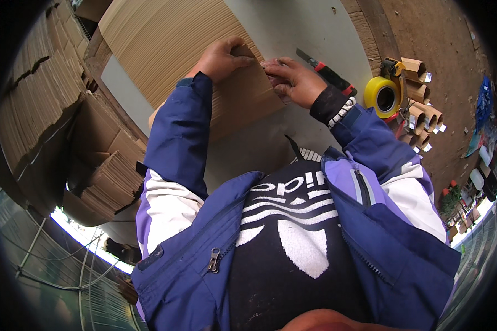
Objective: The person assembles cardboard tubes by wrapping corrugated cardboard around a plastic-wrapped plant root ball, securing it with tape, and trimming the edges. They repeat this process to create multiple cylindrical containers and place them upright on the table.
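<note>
A large stack of brown ridged cardboard sheets (171,44) lies across a pale tabletop (303,27). My left hand (222,59) is over the near right part of it, its fingers curled and its thumb pressed on a cardboard sheet (243,99). At that sheet's right edge, my right hand (297,81) is closed with the fingertips pinched together. A small shiny, see-through bit shows below these fingers, too little to name. Beside the right hand lies a red and black utility knife (331,76), its blade pointing away to the left.
Right of the knife stands a roll of yellow tape (382,97), near a yellow tape dispenser (393,68). Several folded cardboard tubes (419,116) with shiny tabs lie farther right, above a brown dirt floor (442,33). Tall stacks of flattened cardboard (44,105) rise at the left.
</note>
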The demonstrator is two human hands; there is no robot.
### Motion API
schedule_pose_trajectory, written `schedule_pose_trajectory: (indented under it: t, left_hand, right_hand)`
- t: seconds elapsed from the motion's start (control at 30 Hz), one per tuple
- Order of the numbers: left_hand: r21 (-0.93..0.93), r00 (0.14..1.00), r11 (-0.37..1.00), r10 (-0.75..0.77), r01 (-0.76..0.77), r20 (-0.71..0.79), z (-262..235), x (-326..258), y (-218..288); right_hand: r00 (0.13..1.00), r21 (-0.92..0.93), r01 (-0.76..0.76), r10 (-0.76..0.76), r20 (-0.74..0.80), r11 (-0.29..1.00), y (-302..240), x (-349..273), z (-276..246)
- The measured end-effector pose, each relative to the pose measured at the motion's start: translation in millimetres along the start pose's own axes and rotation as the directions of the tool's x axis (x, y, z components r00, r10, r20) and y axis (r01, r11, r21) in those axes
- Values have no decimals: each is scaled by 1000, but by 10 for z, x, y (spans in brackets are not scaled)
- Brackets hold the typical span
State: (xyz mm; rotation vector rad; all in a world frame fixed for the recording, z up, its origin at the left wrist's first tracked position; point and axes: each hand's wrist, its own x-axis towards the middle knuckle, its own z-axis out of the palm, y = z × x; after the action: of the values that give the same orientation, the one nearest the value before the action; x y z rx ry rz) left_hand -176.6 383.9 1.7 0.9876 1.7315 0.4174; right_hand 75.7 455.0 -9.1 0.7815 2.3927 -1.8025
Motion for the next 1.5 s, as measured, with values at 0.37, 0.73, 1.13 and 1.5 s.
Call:
schedule_pose_trajectory:
  t: [0.37,0.73,1.13,1.5]
  left_hand:
    - [-2,994,996,87,-88,-62,279,110,-71]
    - [-109,1000,994,18,-20,-20,409,266,-346]
    - [-108,979,983,132,-149,-152,623,-485,-248]
    - [374,997,927,34,-8,-62,722,-682,263]
  right_hand:
    - [997,17,-70,69,38,997,15,-20,-42]
    - [965,-482,219,-260,-20,849,-338,-170,71]
    - [993,-606,95,-122,-2,790,-265,-166,283]
    - [979,-197,-7,-33,-199,980,103,-468,109]
